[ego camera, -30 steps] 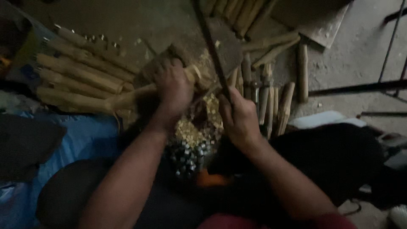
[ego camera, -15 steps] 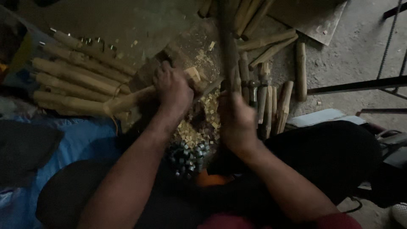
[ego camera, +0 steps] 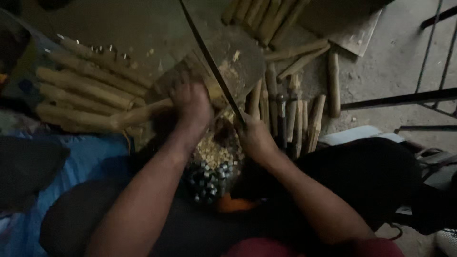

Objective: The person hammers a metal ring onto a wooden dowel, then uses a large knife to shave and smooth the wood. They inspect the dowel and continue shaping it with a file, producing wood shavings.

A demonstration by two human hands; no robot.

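Note:
My left hand (ego camera: pixel 191 103) grips a pale wooden stick (ego camera: pixel 138 114) that lies across a wooden chopping block (ego camera: pixel 183 76). My right hand (ego camera: pixel 256 138) is closed on the handle of a big flat chopping blade (ego camera: pixel 223 62), which is lifted and tilted away above the block. Light wood chips (ego camera: pixel 214 151) lie heaped between my forearms, on top of a pile of small shiny metal rings (ego camera: pixel 212 178).
A stack of long sticks (ego camera: pixel 81 95) lies to the left, over a blue sheet (ego camera: pixel 90 157). Shorter cut sticks (ego camera: pixel 295 119) lie to the right and more sticks (ego camera: pixel 262 14) at the top. A board (ego camera: pixel 352 28) and dark metal bars (ego camera: pixel 404 97) are at right.
The blade has swung up and tilted to the left, showing its broad face, after standing nearly edge-on. My left hand has stayed on the stick over the block.

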